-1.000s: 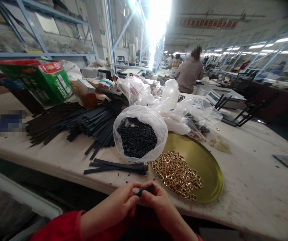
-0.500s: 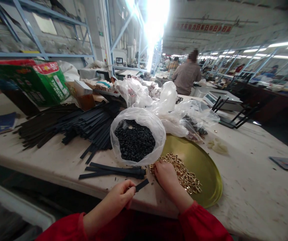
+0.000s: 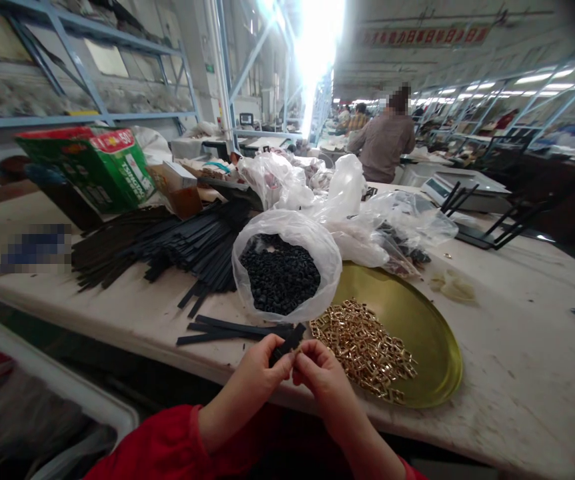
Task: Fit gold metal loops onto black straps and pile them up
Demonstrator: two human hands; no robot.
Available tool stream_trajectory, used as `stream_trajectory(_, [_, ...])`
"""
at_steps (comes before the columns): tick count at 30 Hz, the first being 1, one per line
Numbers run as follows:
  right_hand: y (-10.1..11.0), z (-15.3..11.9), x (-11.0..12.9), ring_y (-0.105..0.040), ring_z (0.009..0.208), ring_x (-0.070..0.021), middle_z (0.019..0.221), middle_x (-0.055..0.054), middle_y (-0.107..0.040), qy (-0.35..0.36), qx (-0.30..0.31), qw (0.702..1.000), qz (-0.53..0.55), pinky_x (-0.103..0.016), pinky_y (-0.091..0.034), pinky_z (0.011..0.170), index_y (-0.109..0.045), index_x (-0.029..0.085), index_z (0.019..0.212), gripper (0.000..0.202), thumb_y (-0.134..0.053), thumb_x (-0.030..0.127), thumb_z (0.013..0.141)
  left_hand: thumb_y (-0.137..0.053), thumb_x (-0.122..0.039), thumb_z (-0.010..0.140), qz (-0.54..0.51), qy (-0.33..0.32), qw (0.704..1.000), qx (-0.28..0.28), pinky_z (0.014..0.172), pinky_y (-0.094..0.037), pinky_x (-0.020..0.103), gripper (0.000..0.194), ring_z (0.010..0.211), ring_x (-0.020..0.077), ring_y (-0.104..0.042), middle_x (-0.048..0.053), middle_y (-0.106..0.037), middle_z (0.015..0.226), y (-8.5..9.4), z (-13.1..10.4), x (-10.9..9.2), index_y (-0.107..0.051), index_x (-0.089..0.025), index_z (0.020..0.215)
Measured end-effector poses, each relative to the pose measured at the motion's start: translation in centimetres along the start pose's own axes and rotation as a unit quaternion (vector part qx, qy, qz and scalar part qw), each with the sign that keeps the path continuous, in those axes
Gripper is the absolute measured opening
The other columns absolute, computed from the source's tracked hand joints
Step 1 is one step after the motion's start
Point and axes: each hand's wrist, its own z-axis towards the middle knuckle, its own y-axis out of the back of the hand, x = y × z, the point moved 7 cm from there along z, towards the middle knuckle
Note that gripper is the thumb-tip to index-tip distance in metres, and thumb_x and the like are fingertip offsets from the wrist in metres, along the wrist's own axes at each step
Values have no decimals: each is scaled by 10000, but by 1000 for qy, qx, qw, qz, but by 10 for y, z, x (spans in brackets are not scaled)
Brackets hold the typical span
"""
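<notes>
My left hand (image 3: 260,373) is closed on a dark strap (image 3: 291,339) whose end sticks up past the fingers. Beside it, my right hand (image 3: 320,373) is pinched at the strap, fingertips almost meeting the left thumb. A small gold buckle seems to be in that pinch, mostly hidden by the fingers. A pile of gold buckles (image 3: 362,347) lies on a round gold tray (image 3: 435,360) to the right. Just behind my hands, a few dark straps (image 3: 232,329) lie on the table. An open white plastic bag (image 3: 335,267) holds many small black loops (image 3: 282,277).
Bundles of long dark strips (image 3: 192,243) spread over the table (image 3: 512,373) at left. Behind are clear plastic bags (image 3: 352,187), a green bag (image 3: 102,173) and a cardboard box (image 3: 180,193). A black metal stand (image 3: 487,233) is at right. A person (image 3: 385,147) is farther back.
My right hand has left the buckle pile and come over to my left hand at the strap. My left hand has moved slightly right and up, and the view has shifted left.
</notes>
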Motion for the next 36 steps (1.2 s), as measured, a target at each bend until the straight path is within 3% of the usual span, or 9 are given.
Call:
stream_trajectory(3, [-6, -4, -5, -422, 475, -81, 550, 67, -478, 4, -1, 1000, -30, -203, -328, 479, -511, 188, 677, 223, -657, 354, 649, -488, -285, 792, 55, -9, 998, -10, 594, -382, 215, 146, 646, 135, -528, -15, -597, 680, 5, -6, -1, -558, -159, 768])
stream_trajectory(8, [-6, -9, -2, -452, 595, -118, 611, 31, -489, 64, 69, 982, -165, -233, -361, 572, -554, 173, 629, 228, -596, 381, 710, -492, -292, 763, 96, 7, 995, -18, 602, -375, 225, 164, 672, 153, -520, -2, -594, 694, 17, -8, 6, -569, -147, 764])
stream_trajectory(11, [-4, -15, 2, -497, 674, -136, 694, 10, -551, 103, 79, 972, -197, -240, -387, 629, -573, 177, 677, 137, -619, 303, 705, -495, -308, 743, 60, 43, 997, 33, 542, -356, 212, 178, 607, 134, -483, -19, -551, 630, 12, -11, 10, -561, -144, 722])
stream_trajectory(15, [2, -16, -2, -525, 625, -125, 669, 30, -577, 86, 59, 988, -117, -226, -406, 584, -573, 198, 751, 186, -692, 301, 652, -466, -395, 764, -14, 98, 988, 120, 429, -292, 192, 263, 466, 92, -386, -60, -458, 549, -1, -19, 10, -532, -142, 792])
stream_trajectory(18, [8, -13, -7, -533, 592, -113, 638, 35, -581, 35, 38, 998, -29, -234, -429, 588, -607, 189, 784, 242, -728, 334, 633, -380, -436, 814, -15, 100, 984, 144, 395, -273, 189, 303, 416, 77, -361, -52, -481, 595, 0, -25, 10, -494, -156, 832])
stream_trajectory(22, [14, -14, -17, -537, 557, -70, 642, 51, -583, -53, -24, 988, 140, -218, -458, 604, -625, 187, 806, 299, -787, 298, 580, -368, -339, 837, 86, 49, 986, 134, 461, -317, 200, 239, 497, 101, -443, -29, -502, 630, 7, -30, 10, -504, -171, 735])
stream_trajectory(25, [6, -18, -27, -544, 557, -53, 655, 58, -593, -97, -28, 973, 205, -201, -465, 608, -632, 192, 795, 318, -813, 271, 546, -385, -273, 840, 150, -8, 981, 123, 579, -356, 221, 233, 642, 140, -503, -2, -557, 676, 5, -32, 4, -544, -169, 705])
stream_trajectory(32, [4, -23, -37, -521, 564, -85, 636, 23, -610, 7, -9, 1000, 24, -200, -422, 543, -642, 160, 732, 233, -739, 355, 651, -457, -249, 807, 93, 4, 986, 138, 692, -397, 246, 142, 767, 166, -548, 32, -622, 827, -3, -31, 3, -561, -153, 817])
stream_trajectory(36, [3, -24, -31, -515, 554, -100, 592, 33, -588, 47, 0, 999, -2, -215, -413, 536, -598, 170, 690, 232, -699, 379, 689, -467, -291, 797, 22, 28, 990, 139, 674, -410, 243, 151, 748, 152, -540, 16, -603, 789, -1, -30, 10, -526, -152, 808])
